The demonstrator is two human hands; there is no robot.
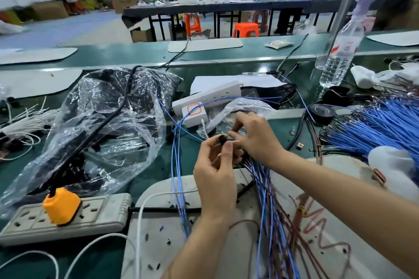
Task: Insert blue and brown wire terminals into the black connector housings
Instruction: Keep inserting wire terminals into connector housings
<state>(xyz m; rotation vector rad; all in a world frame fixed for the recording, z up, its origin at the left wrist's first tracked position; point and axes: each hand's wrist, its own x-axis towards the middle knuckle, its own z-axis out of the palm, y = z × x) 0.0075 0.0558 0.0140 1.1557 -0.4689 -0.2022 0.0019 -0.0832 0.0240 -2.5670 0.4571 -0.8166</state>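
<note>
Left hand (pixel 215 179): thumb and forefinger pinched on the black connector housing (pixel 222 139), held up off the bench.
Right hand (pixel 254 136): fingertips drawn together just right of the housing; whether they hold a wire end, cannot tell (motion blur).
Blue and brown wires (pixel 267 190): bundle trailing down and right from below the grip, across the grey mat (pixel 158 240).
Loose blue wires (pixel 374 122): heap well right of the grip.
Plastic bag (pixel 108 124): left of the grip, dark parts inside.
Risk, wrong cavity: colours crowd together below the pinch; a swap seems likely.
Risk, half-seated terminal: the small housing may twist in a two-finger pinch.
Risk, snag: trailing strands could tug seated wires out.
</note>
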